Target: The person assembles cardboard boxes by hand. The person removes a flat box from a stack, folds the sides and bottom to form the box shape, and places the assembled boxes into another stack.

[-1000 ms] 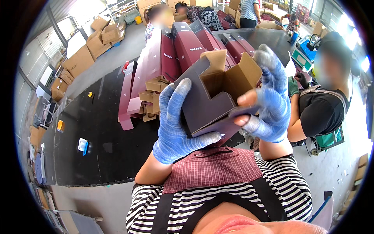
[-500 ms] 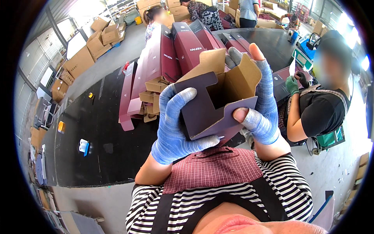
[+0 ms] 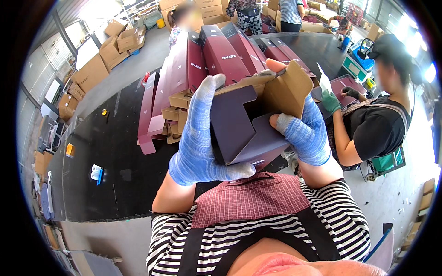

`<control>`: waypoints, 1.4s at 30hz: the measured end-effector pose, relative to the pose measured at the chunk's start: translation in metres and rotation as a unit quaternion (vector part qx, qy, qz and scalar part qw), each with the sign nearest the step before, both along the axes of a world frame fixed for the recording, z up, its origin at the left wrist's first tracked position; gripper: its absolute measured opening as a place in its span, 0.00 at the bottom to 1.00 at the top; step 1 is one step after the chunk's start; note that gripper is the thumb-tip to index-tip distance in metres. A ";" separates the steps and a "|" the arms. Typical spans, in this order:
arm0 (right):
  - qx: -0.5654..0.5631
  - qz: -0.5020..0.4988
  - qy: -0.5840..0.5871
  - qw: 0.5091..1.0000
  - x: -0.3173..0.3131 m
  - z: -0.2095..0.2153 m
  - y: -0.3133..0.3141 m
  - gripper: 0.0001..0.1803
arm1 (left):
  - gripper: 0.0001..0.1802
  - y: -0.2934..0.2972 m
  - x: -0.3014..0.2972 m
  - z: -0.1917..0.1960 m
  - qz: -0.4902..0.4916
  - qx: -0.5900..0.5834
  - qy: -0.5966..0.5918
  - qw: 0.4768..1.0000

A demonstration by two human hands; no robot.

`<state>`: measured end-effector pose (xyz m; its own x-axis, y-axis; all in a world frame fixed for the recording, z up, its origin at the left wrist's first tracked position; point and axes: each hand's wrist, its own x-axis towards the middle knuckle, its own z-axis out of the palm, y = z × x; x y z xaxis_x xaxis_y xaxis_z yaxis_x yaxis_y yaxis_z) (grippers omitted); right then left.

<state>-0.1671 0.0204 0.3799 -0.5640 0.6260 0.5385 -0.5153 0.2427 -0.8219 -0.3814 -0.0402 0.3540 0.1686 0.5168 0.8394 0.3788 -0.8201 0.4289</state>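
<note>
Nearest the camera is the person's own striped shirt with a red checked apron bib, and just above it both hands, in blue knitted gloves, close around a small dark purple cardboard carton with a plain brown inside, held up in the air over the near edge of the black worktable. The left hand wraps the carton's left wall, thumb under the base and fingers reaching up past the top rim; the right hand clasps the right side, with one fingertip pressing the purple flap on the front and the thumb at the top of the brown raised flap. To fold it well, I judge that the left hand should stay the anchor, squeezing only hard enough to hold the walls square, while the right works the flaps along their creases, since pushing off the crease would likely buckle the thin board. Further out on the table lie a stack of small brown folded inserts and long maroon flat-packed boxes, fanned out toward the far side. At the right a co-worker in a black top handles a white slip with a green-gloved hand. Brown shipping cartons are piled at the far left.
</note>
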 end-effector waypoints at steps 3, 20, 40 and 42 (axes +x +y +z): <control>0.000 0.008 0.012 1.000 0.005 -0.003 0.000 0.42 | 0.58 0.002 0.003 0.028 0.021 0.052 0.133 0.989; 0.140 -0.023 0.042 0.989 -0.002 -0.021 0.007 0.42 | 0.31 -0.015 0.004 0.036 0.071 0.118 0.285 0.949; 0.004 0.035 -0.063 0.997 0.015 0.026 0.000 0.15 | 0.29 -0.022 0.027 0.031 0.076 0.078 0.223 0.969; 0.002 0.002 -0.083 0.997 0.015 0.032 -0.006 0.12 | 0.31 -0.015 0.028 0.028 0.061 0.108 0.218 0.968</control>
<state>-0.1524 0.0144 0.4122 -0.6481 0.6210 0.4407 -0.3740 0.2446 -0.8946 -0.3529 -0.0556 0.3815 0.4796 0.3747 0.7935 0.5846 -0.8108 0.0295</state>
